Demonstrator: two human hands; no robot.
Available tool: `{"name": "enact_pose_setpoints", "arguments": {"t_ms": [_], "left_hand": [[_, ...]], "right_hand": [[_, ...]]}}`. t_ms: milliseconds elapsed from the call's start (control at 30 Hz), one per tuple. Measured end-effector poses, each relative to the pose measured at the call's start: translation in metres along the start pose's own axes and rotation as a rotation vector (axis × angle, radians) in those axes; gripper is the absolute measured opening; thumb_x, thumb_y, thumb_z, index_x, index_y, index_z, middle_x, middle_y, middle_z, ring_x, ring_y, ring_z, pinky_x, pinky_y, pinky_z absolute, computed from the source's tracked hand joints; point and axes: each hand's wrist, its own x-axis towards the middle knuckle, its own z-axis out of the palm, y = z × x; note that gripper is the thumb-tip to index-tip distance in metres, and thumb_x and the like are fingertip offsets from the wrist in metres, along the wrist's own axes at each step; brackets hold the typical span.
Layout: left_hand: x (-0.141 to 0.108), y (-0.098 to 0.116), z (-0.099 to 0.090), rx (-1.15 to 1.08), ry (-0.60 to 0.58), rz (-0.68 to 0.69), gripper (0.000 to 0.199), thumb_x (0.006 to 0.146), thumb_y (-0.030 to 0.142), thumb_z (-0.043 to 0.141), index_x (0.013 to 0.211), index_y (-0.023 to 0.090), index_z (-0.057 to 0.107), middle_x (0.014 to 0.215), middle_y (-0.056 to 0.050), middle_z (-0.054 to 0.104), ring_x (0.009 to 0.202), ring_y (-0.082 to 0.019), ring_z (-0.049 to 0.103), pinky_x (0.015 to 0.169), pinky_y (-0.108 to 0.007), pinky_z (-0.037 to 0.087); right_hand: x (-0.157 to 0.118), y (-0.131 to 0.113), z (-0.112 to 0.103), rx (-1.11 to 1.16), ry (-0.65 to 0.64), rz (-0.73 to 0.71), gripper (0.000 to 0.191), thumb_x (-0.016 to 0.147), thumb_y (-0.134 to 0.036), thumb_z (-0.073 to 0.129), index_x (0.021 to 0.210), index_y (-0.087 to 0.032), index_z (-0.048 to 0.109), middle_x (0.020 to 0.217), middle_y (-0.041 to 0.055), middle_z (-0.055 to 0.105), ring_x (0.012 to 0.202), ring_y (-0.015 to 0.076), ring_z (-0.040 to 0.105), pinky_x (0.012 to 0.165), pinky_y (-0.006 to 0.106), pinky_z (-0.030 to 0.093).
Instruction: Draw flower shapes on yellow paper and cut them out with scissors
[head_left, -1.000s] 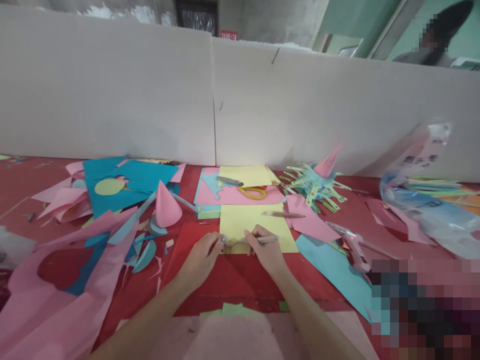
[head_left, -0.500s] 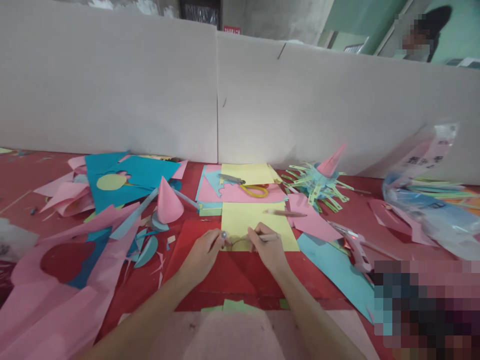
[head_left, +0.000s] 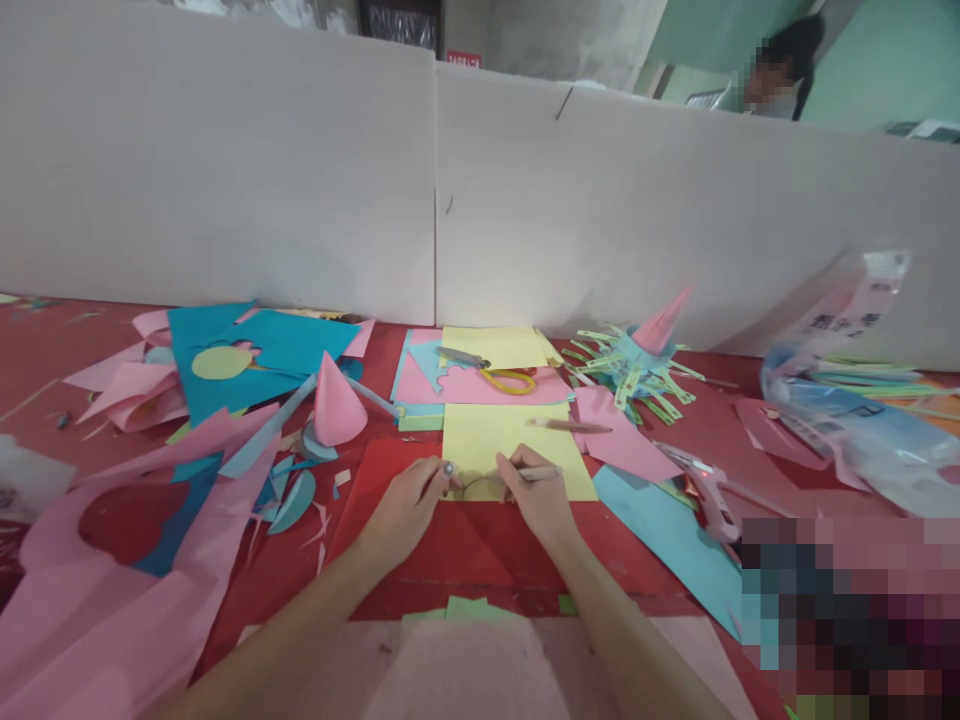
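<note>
A yellow sheet of paper (head_left: 510, 440) lies in front of me, over a red sheet (head_left: 375, 480). At its lower left, my left hand (head_left: 416, 490) is closed, fingertips touching the paper. A small silvery round thing (head_left: 448, 468) shows by those fingers; I cannot tell if they hold it. On the right, my right hand (head_left: 532, 490) grips a light-coloured pen (head_left: 540, 473), its tip hidden by the fingers. Between my hands a dark curved line (head_left: 472, 484) is drawn on the yellow sheet. A brown pen (head_left: 571, 425) rests near the sheet's upper right.
Yellow-handled scissors (head_left: 510, 381) lie on stacked paper behind. A pink cone (head_left: 337, 405) and paper scraps (head_left: 292, 500) are on the left. Right of me are a spiky paper piece with a cone (head_left: 637, 360), a pink glue gun (head_left: 709, 490) and a plastic bag (head_left: 862, 410). Beyond the white partition (head_left: 225, 170) is a person.
Beyond the partition, the person has moved to the left. My hands, the pen and the papers show almost no change.
</note>
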Motion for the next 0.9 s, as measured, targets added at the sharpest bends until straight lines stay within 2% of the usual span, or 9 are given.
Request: {"name": "enact_pose_setpoints", "arguments": {"t_ms": [133, 300, 500, 600, 767, 900], "left_hand": [[0.0006, -0.0004, 0.0002, 0.006, 0.0, -0.01, 0.037, 0.087, 0.04, 0.028, 0.081, 0.02, 0.059, 0.083, -0.003, 0.063, 0.082, -0.017, 0.056, 0.076, -0.028, 0.04], [-0.0002, -0.0008, 0.0, 0.03, -0.01, -0.001, 0.036, 0.088, 0.038, 0.028, 0.083, 0.02, 0.059, 0.086, -0.004, 0.063, 0.086, -0.017, 0.056, 0.079, -0.029, 0.04], [-0.0039, -0.0023, 0.0023, 0.072, 0.001, 0.042, 0.036, 0.088, 0.036, 0.028, 0.106, 0.021, 0.055, 0.113, -0.005, 0.059, 0.108, -0.018, 0.049, 0.095, -0.034, 0.035], [-0.0038, -0.0042, 0.004, 0.083, -0.005, 0.027, 0.039, 0.087, 0.039, 0.028, 0.112, 0.022, 0.053, 0.119, -0.003, 0.056, 0.114, -0.017, 0.046, 0.098, -0.034, 0.033], [-0.0024, -0.006, 0.0047, 0.086, 0.016, -0.008, 0.041, 0.087, 0.043, 0.028, 0.11, 0.021, 0.054, 0.115, -0.004, 0.058, 0.111, -0.018, 0.048, 0.097, -0.034, 0.034], [-0.0021, -0.0063, 0.0043, 0.085, 0.02, -0.018, 0.041, 0.087, 0.043, 0.028, 0.108, 0.021, 0.055, 0.114, -0.004, 0.059, 0.11, -0.018, 0.049, 0.097, -0.034, 0.035]], "right_hand": [[-0.0007, -0.0014, 0.0014, -0.024, -0.016, -0.006, 0.033, 0.08, -0.034, 0.048, 0.051, -0.021, 0.041, 0.039, -0.0057, 0.05, 0.041, 0.0099, 0.049, 0.048, 0.02, 0.037], [-0.0005, 0.0008, 0.0012, -0.069, 0.102, -0.006, 0.033, 0.08, -0.027, 0.047, 0.049, -0.021, 0.036, 0.036, -0.0072, 0.043, 0.039, 0.0092, 0.045, 0.047, 0.02, 0.034], [-0.0023, 0.004, -0.0033, 0.058, 0.154, -0.045, 0.034, 0.082, -0.034, 0.047, 0.052, -0.021, 0.037, 0.04, -0.0061, 0.044, 0.045, 0.0103, 0.05, 0.05, 0.021, 0.037], [-0.0023, 0.0035, -0.0037, 0.046, 0.135, -0.052, 0.036, 0.082, -0.036, 0.047, 0.051, -0.021, 0.038, 0.04, -0.0058, 0.045, 0.043, 0.0096, 0.048, 0.049, 0.021, 0.036], [0.0009, 0.0042, -0.0046, 0.041, 0.112, -0.007, 0.037, 0.082, -0.037, 0.046, 0.05, -0.021, 0.035, 0.034, -0.0071, 0.039, 0.04, 0.0103, 0.047, 0.045, 0.02, 0.035], [0.0018, 0.0052, -0.0054, 0.032, 0.068, -0.01, 0.036, 0.081, -0.035, 0.047, 0.05, -0.021, 0.037, 0.034, -0.007, 0.043, 0.037, 0.0095, 0.046, 0.044, 0.019, 0.035]]}}
